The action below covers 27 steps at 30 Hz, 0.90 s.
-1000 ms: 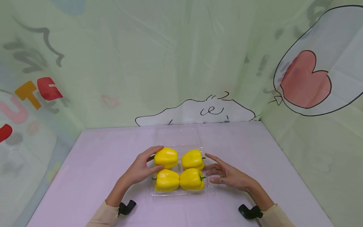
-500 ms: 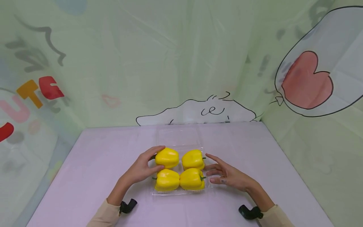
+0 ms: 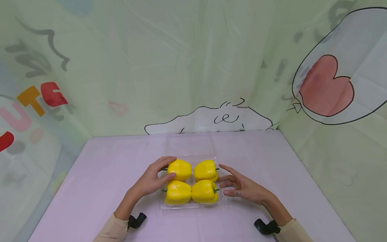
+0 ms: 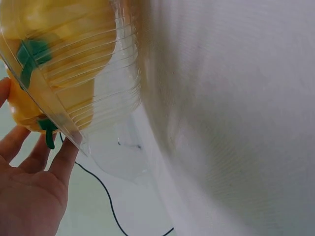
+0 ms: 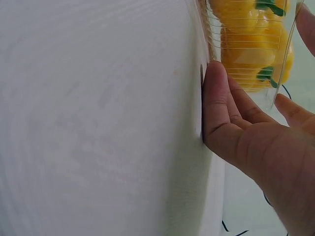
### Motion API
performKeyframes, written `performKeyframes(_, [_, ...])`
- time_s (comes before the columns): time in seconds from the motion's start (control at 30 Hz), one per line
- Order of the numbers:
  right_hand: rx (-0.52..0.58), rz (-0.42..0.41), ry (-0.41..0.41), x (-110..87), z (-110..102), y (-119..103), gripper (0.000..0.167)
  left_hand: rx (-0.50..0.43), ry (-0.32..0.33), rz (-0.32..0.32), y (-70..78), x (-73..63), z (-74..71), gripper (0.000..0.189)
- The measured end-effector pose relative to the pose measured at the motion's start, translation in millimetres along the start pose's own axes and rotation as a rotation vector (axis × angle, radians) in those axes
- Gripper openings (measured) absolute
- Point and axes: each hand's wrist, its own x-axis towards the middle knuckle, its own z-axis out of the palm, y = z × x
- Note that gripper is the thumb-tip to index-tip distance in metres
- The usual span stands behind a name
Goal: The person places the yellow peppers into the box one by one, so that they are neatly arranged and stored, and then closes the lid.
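Note:
Several yellow bell peppers sit in a clear plastic clamshell container [image 3: 178, 207], its lid [image 3: 190, 147] lying open at the far side. My left hand [image 3: 151, 179] holds the far-left bell pepper [image 3: 182, 169], thumb on its near side and fingers over the far side and stem end. Below that pepper lies the near-left bell pepper [image 3: 178, 192]. In the left wrist view, the fingers reach over the container's rim. My right hand [image 3: 245, 187], fingers loosely bent, rests at the container's right side beside the far-right bell pepper [image 3: 205, 170] and near-right bell pepper [image 3: 204, 191].
A pale lilac table [image 3: 121, 151] carries the container. Behind it and on both sides hang printed light-green curtains [image 3: 193, 67]. Black wrist mounts [image 3: 136, 220] show at both sleeves.
The far-left bell pepper has shifted slightly right and toward me under my left hand. My right hand and the other peppers have stayed in place.

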Motion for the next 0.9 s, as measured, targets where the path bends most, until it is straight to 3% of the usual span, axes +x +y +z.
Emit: performKeyframes(0.9, [-0.012,0.012,0.006,-0.6,1.9,-1.7,0.097,0.077,0.008,-0.003,-1.9,0.6,2.8,0.059])
